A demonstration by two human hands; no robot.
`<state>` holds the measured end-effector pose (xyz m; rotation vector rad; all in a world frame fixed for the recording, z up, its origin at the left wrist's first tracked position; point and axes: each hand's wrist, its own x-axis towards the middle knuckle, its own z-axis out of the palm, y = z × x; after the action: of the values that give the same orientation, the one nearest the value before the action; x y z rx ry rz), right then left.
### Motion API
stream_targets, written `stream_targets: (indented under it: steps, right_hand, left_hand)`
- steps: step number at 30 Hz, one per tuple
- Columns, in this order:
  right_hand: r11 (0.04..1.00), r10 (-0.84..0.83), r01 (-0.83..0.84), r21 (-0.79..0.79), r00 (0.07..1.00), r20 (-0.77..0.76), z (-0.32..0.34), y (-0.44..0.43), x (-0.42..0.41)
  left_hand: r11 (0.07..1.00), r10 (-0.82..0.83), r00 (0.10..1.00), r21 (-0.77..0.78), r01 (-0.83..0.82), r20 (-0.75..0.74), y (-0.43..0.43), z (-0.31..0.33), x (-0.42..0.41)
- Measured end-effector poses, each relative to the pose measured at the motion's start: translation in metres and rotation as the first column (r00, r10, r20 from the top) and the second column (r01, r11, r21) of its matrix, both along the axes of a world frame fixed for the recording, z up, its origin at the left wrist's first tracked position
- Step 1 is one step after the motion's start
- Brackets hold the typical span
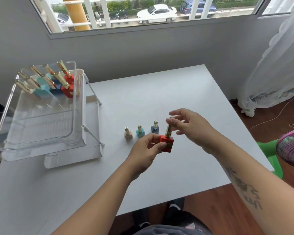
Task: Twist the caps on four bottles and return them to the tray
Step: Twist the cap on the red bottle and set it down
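the left hand [147,146] grips the red bottle [167,144] above the table [159,92], near three standing bottles; the right hand [188,128] pinches its gold cap [168,127]; the body should be held steady and the cap turned squarely

Home room: lace curtain [278,65], street-facing window [159,12].

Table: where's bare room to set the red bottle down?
Free: the table's far half, between the tray and right edge, behind the three-bottle row; also the near-left corner in front of the tray. Crowded: that row, with left hand, right hand and red bottle beside it.
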<state>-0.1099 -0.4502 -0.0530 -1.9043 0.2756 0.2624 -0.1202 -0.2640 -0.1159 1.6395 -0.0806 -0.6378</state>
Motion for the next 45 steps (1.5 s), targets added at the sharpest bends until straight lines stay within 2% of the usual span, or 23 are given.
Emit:
stream_targets:
  steps: [6,11,16,19,22,28,32,37,39,42,45]
  right_hand:
    - [0.985,0.108,-0.108,0.135,0.994,0.005,0.012,0.018,-0.005]
    - [0.999,0.005,-0.011,0.053,0.994,0.107,0.016,0.045,-0.006]
    - [0.999,0.034,-0.031,-0.027,0.995,0.093,0.024,0.057,-0.009]
    - [0.993,0.084,-0.087,0.08,0.996,0.044,0.03,0.054,-0.012]
    - [0.981,0.105,-0.114,0.157,0.992,0.065,0.033,0.051,-0.015]
    - [0.999,-0.008,0.001,0.054,0.993,0.122,0.032,0.053,-0.018]
    - [0.999,0.011,-0.007,-0.033,0.994,0.112,0.033,0.048,-0.018]
    - [0.973,0.14,-0.145,0.177,0.989,0.044,0.038,0.034,-0.019]
    - [0.965,0.153,-0.162,0.206,0.986,0.06,0.038,0.032,-0.02]
    - [0.981,0.104,-0.118,0.156,0.99,0.094,0.036,0.034,-0.019]
    - [0.996,0.078,-0.083,0.032,0.991,0.113,0.036,0.036,-0.018]
  left_hand:
    - [0.999,0.03,0.999,-0.01,-0.03,0.029,0.024,0.01,-0.008]
    - [0.998,0.056,0.997,-0.039,-0.054,0.046,0.041,0.016,-0.012]
    - [0.995,0.072,0.996,-0.075,-0.067,0.061,0.05,0.022,-0.013]
    - [0.994,0.073,0.995,-0.091,-0.067,0.067,0.052,0.025,-0.014]
    - [0.992,0.077,0.994,-0.101,-0.069,0.074,0.052,0.026,-0.016]
    - [0.996,0.053,0.995,-0.077,-0.047,0.083,0.045,0.028,-0.023]
    - [0.997,0.051,0.995,-0.068,-0.046,0.084,0.042,0.031,-0.023]
    - [0.995,0.076,0.993,-0.076,-0.07,0.088,0.041,0.034,-0.023]
    - [0.995,0.077,0.993,-0.07,-0.07,0.091,0.041,0.035,-0.024]
    - [0.995,0.082,0.992,-0.061,-0.076,0.092,0.037,0.036,-0.025]
    - [0.995,0.085,0.993,-0.055,-0.08,0.087,0.033,0.037,-0.028]
